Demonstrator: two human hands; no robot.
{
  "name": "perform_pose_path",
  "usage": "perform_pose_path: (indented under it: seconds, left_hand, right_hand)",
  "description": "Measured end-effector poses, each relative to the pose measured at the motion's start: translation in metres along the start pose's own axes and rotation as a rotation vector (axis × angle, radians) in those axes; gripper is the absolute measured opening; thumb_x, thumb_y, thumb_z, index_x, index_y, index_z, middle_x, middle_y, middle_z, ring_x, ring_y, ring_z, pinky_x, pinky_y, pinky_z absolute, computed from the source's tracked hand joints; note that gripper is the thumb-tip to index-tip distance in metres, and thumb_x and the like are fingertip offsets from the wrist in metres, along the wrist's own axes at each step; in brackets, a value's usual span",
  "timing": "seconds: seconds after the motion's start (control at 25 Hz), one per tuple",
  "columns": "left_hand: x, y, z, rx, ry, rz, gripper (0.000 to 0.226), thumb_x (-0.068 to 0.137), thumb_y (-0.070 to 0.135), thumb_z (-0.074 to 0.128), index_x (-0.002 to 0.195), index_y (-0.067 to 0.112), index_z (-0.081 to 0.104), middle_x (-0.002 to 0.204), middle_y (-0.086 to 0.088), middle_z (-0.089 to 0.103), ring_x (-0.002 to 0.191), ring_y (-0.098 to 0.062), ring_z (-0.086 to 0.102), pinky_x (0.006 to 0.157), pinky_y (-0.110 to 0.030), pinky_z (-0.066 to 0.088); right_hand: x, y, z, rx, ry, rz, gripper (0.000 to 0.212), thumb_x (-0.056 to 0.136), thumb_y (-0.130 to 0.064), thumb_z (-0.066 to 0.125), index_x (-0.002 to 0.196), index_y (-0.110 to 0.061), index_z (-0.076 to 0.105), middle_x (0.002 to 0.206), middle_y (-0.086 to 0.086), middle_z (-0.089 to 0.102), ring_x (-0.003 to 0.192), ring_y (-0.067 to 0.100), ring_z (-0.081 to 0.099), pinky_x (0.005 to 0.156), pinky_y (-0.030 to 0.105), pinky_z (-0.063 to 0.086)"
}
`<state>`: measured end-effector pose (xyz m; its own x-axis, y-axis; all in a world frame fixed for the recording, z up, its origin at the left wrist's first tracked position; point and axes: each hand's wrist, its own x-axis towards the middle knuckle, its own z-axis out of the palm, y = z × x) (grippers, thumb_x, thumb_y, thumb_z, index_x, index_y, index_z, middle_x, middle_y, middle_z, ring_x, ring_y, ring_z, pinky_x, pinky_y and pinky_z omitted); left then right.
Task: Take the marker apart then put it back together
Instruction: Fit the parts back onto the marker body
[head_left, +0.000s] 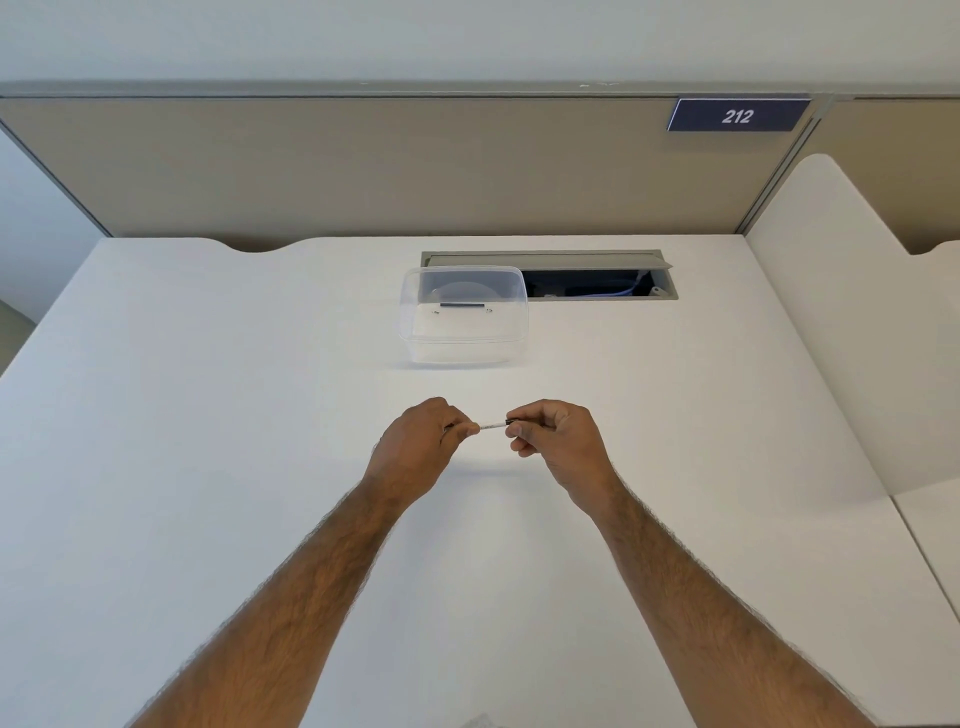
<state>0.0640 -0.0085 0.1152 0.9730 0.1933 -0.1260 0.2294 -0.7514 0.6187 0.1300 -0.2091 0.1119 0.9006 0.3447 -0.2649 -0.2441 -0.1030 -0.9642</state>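
Note:
A thin marker (491, 425) with a white barrel is held level above the white desk (208, 415), between both hands. My left hand (421, 447) is closed around its left end, which is hidden in the fist. My right hand (558, 441) pinches the dark section at its right end with thumb and forefinger. Only a short white stretch of barrel shows between the two hands. I cannot tell whether the dark part is seated on the barrel or partly pulled off.
A clear plastic tub (463, 314) stands on the desk beyond the hands. Behind it a cable hatch (592, 283) lies open in the desktop. A beige partition (363, 166) with a "212" sign (737, 115) closes the back; a white divider (831, 312) stands to the right.

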Motion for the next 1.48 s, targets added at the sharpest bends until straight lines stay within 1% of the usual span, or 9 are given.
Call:
perform_pose_path:
  seconds: [0.2,0.4,0.56,0.72,0.92,1.08,1.2,1.36,1.48]
  left_hand:
    - [0.0,0.003,0.002,0.04,0.005,0.053,0.012,0.094,0.04,0.065,0.09,0.034,0.056,0.092,0.016,0.058,0.084,-0.004,0.056,0.067,-0.032,0.048]
    - [0.003,0.008,0.0,0.021,-0.083,0.058,0.018,0.099,0.044,0.057,0.086,0.034,0.064,0.088,0.012,0.059,0.083,-0.006,0.056,0.071,-0.04,0.053]
    - [0.003,0.01,-0.002,0.114,-0.031,0.041,0.014,0.095,0.045,0.061,0.085,0.037,0.057,0.083,0.017,0.061,0.077,-0.001,0.055,0.058,-0.03,0.039]
    - [0.001,0.014,-0.004,0.073,-0.065,0.061,0.02,0.099,0.047,0.053,0.091,0.036,0.068,0.088,0.012,0.064,0.081,-0.009,0.059,0.065,-0.034,0.049]
    - [0.0,0.019,-0.005,0.086,-0.005,0.11,0.012,0.098,0.041,0.06,0.089,0.033,0.06,0.087,0.013,0.057,0.079,-0.007,0.054,0.058,-0.023,0.032]
    - [0.003,0.022,-0.005,0.033,-0.086,0.091,0.022,0.101,0.04,0.057,0.099,0.023,0.069,0.091,0.008,0.055,0.083,-0.011,0.055,0.063,-0.029,0.04]
    - [0.003,0.027,-0.005,0.079,-0.1,0.114,0.025,0.102,0.036,0.056,0.095,0.016,0.069,0.09,0.004,0.053,0.08,-0.019,0.057,0.07,-0.037,0.047]
    - [0.002,0.027,-0.006,0.075,-0.066,0.103,0.013,0.098,0.036,0.062,0.091,0.024,0.063,0.088,0.009,0.058,0.08,-0.011,0.056,0.064,-0.031,0.045]
    - [0.003,0.025,-0.008,0.064,-0.135,0.072,0.02,0.101,0.039,0.056,0.094,0.024,0.068,0.084,0.01,0.064,0.08,-0.011,0.059,0.063,-0.027,0.041]
  right_hand:
    - [0.001,0.002,0.0,-0.012,0.008,-0.005,0.012,0.088,0.005,0.067,0.089,-0.004,0.076,0.073,0.006,0.074,0.061,0.017,0.067,0.061,0.026,0.057]
    - [0.0,0.001,-0.002,-0.015,0.003,-0.003,0.014,0.088,0.004,0.067,0.087,-0.006,0.076,0.071,0.005,0.074,0.061,0.016,0.067,0.06,0.025,0.056]
    - [-0.001,0.0,-0.001,-0.005,-0.002,-0.002,0.014,0.089,0.005,0.067,0.087,-0.006,0.076,0.07,0.004,0.074,0.06,0.015,0.067,0.06,0.025,0.056]
    - [-0.002,-0.001,-0.001,0.002,-0.005,-0.007,0.015,0.089,0.004,0.067,0.086,-0.007,0.076,0.07,0.003,0.074,0.061,0.015,0.067,0.06,0.025,0.056]
    - [-0.003,-0.001,-0.003,0.008,-0.003,-0.013,0.014,0.089,0.003,0.067,0.087,-0.007,0.077,0.071,0.005,0.074,0.062,0.017,0.068,0.061,0.025,0.056]
    - [-0.003,0.0,-0.004,0.0,0.001,-0.018,0.013,0.089,0.003,0.067,0.087,-0.006,0.076,0.071,0.005,0.074,0.062,0.017,0.068,0.061,0.026,0.057]
    - [-0.004,0.0,-0.004,0.002,-0.002,-0.016,0.012,0.089,0.004,0.067,0.088,-0.004,0.076,0.072,0.006,0.074,0.062,0.018,0.067,0.06,0.026,0.056]
    - [-0.006,0.001,-0.002,0.017,0.004,-0.019,0.013,0.088,0.005,0.067,0.087,-0.004,0.076,0.072,0.007,0.074,0.061,0.018,0.067,0.06,0.026,0.056]
    - [-0.006,0.001,-0.001,0.021,0.006,-0.019,0.013,0.089,0.005,0.067,0.087,-0.003,0.076,0.072,0.008,0.073,0.061,0.019,0.066,0.061,0.027,0.056]
